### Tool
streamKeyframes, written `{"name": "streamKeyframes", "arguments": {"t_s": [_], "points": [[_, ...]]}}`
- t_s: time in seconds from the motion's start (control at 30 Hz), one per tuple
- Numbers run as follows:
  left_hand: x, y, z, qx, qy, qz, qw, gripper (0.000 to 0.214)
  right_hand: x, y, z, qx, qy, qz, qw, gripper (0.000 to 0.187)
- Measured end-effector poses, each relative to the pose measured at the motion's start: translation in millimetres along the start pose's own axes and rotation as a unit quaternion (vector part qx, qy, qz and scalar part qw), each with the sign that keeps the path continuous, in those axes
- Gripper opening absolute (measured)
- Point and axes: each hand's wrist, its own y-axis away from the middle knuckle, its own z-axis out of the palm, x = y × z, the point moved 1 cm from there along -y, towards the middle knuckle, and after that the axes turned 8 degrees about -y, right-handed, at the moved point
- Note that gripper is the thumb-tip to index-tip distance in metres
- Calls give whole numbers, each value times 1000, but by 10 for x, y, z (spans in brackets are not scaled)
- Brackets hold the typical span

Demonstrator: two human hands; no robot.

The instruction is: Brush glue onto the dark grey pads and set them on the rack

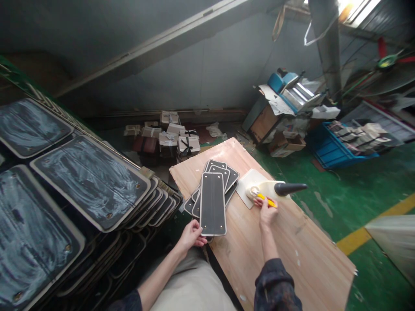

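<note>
My left hand point(192, 235) grips the near edge of a long dark panel with a pale border point(212, 203), which lies on top of a fanned stack of like panels point(223, 175) on a wooden board point(275, 255). My right hand point(267, 210) is closed on a thin yellow tool point(266, 200), its tip at a small round pot point(253, 191) on a white sheet point(251, 177). A cream bottle with a dark cone nozzle point(282, 188) lies on its side just beyond that hand.
Large dark panels smeared white point(87, 177) are stacked at the left. Tied bundles of boxes point(168, 138) sit on the floor behind the board. A blue crate of papers point(340, 147) and a cluttered machine point(285, 93) stand at the right on the green floor.
</note>
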Motion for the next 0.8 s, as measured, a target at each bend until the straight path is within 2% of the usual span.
{"name": "streamKeyframes", "arguments": {"t_s": [0.17,0.37,0.57,0.73,0.8], "points": [[26,33,-40,3,7,-6,1000,49,144,108,-51,56,-64,39,996,55],[44,59,-79,11,12,-7,1000,49,142,231,-215,99,-126,81,984,55],[12,47,-129,26,16,-11,999,46,142,136,-126,101,-157,103,977,58],[-12,22,-139,34,21,-35,999,40,17,338,-217,98,-152,103,978,54],[-8,21,-141,32,24,-39,998,38,-102,445,-171,78,-147,93,982,51]]}}
